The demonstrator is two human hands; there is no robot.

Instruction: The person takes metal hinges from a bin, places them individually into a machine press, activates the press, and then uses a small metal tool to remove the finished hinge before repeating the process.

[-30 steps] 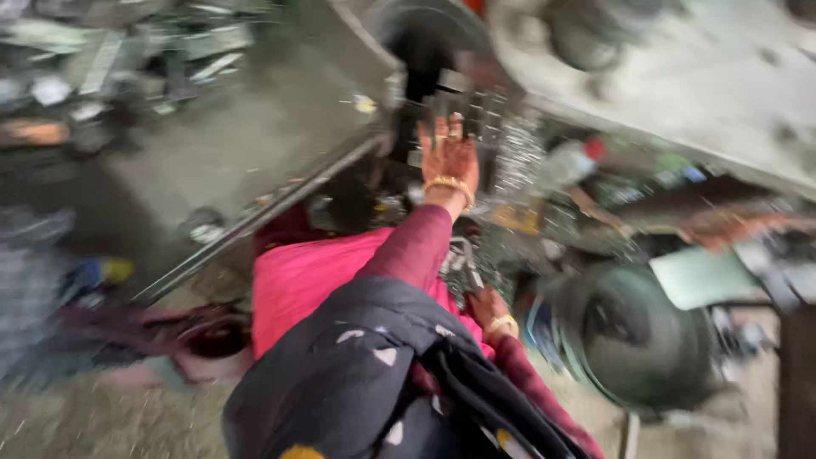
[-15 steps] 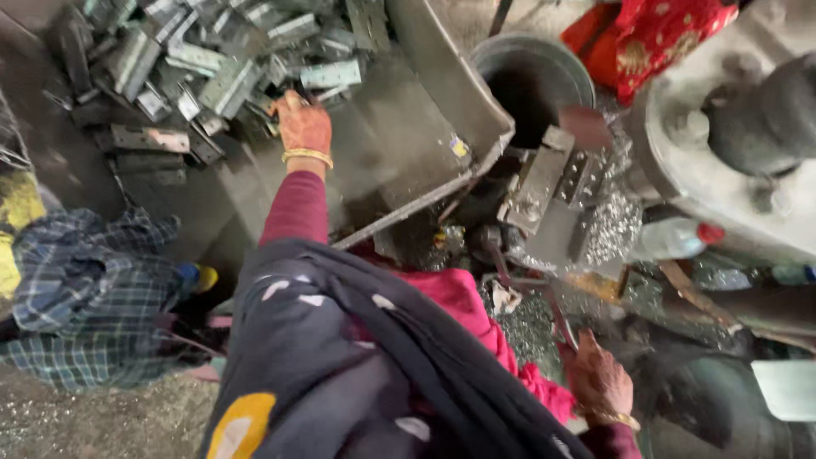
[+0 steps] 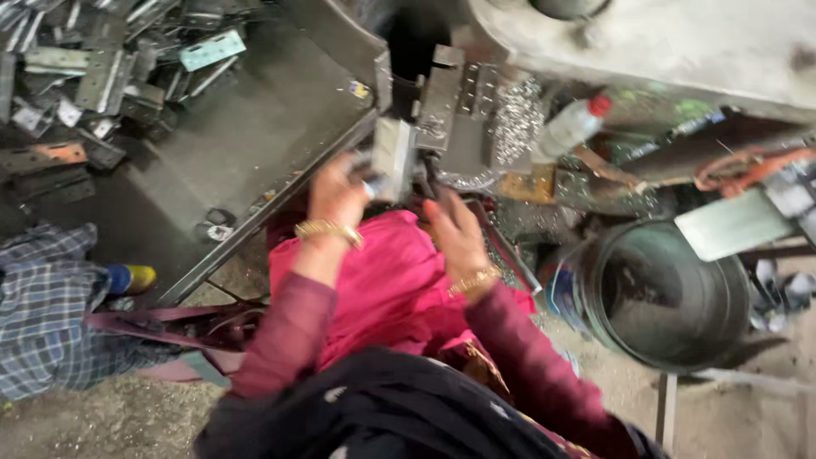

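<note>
Fingers of the left hand (image 3: pixel 338 194) curl around a small flat grey metal plate (image 3: pixel 393 159), held upright just below the grey steel press die (image 3: pixel 442 106); the right hand (image 3: pixel 452 229), just right of it, has loosely bent fingers, and whether they grip anything I cannot tell. Far left lies a heap of grey cut metal strips (image 3: pixel 93 68) on the sloping steel tray (image 3: pixel 255 136). Feeding the plate seems the step in hand; seating it squarely calls for care. Right stands a round dark metal bucket (image 3: pixel 663 293).

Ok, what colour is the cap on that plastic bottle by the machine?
Red: the bottle is clear or whitish with a red cap, seen in the head view.
</note>
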